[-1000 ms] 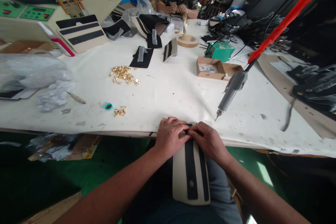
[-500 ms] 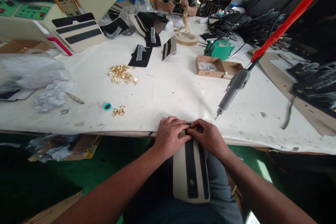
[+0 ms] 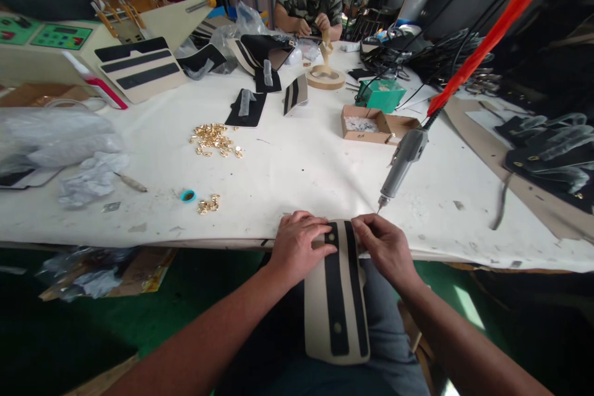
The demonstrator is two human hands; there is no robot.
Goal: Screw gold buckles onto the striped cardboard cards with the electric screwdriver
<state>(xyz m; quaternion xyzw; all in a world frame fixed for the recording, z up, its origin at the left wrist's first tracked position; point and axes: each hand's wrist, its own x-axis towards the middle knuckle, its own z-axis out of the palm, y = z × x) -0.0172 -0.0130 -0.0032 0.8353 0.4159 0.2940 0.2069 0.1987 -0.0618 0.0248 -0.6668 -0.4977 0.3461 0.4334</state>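
A beige panel (image 3: 315, 322) with two black strips lies across my lap, its far end against the table edge. Two small round metal pieces sit on the wider strip, one near each end. My left hand (image 3: 299, 244) grips the panel's far left side, with fingertips and thumb around the upper metal piece (image 3: 331, 237). At the far right corner, my right hand (image 3: 383, 244) has its fingers closed together; what they hold, if anything, is hidden. Just beyond that hand hangs a grey electric screwdriver (image 3: 401, 164), its bit pointing down close to the knuckles.
Gold fittings (image 3: 211, 138) lie in a pile, with a smaller group (image 3: 208, 204) beside a blue cap (image 3: 188, 195). An awl (image 3: 132, 182) rests at left. A cardboard box (image 3: 364, 124) holds small pale pieces. A red-wrapped cord (image 3: 501, 31) suspends the screwdriver. A co-worker (image 3: 309, 6) sits opposite.
My right hand has moved right, off the upper metal piece to the panel's corner, leaving that piece uncovered. My left hand stays on the panel. The view has tilted slightly.
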